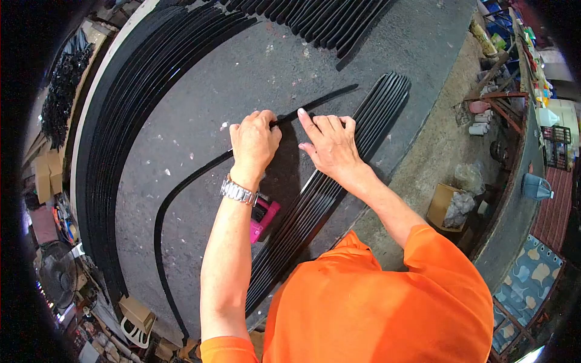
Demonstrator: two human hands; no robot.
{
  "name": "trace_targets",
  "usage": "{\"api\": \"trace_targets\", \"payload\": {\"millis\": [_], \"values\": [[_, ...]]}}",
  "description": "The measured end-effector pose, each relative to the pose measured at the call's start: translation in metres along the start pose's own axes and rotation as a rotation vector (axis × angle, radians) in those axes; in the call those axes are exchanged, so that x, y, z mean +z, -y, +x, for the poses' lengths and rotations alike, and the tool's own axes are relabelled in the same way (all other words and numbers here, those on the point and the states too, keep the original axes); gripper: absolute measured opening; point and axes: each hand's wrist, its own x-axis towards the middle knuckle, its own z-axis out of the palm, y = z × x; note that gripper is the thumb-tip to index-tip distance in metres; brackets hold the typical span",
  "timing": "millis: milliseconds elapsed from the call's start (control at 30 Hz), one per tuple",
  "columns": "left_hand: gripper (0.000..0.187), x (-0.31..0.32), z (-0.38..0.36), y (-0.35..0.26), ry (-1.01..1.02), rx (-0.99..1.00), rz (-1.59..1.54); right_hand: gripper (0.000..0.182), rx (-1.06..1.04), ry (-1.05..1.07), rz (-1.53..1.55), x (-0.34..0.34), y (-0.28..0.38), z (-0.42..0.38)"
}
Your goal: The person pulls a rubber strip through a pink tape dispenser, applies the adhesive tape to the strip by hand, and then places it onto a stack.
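Note:
A long black flexible strip curves across the dark worktop, from the lower left to a free end near the middle. My left hand, with a metal watch on its wrist, is closed around this strip. Just to the right, my right hand has its index finger stretched out, the fingertip at the strip, and its thumb apart. Beneath my right forearm runs a bundle of straight, glossy black strips, laid side by side. A pink and black object lies beside my left wrist, partly hidden by it.
Many black strips lie stacked along the worktop's left edge, and another row lies at the top. On the floor to the right stands a cardboard box with clear plastic. A fan is at lower left.

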Motion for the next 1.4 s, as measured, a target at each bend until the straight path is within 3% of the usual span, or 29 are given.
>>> {"api": "trace_targets", "payload": {"millis": [533,833,1167,1400], "values": [[0.022,-0.001,0.000,-0.004,0.038,-0.014,0.066,0.071,-0.002,-0.002,-0.062,0.000,-0.006,0.005],[0.018,0.008,-0.007,-0.005,-0.064,0.037,0.111,0.072,0.081,-0.114,-0.153,-0.008,-0.040,-0.002],[0.014,0.011,-0.011,-0.011,-0.118,0.029,0.141,0.068,-0.012,-0.015,-0.055,0.001,0.001,-0.001],[0.015,0.010,-0.013,-0.013,-0.123,0.023,0.141,0.069,0.012,-0.022,-0.076,-0.005,-0.009,-0.003]]}}
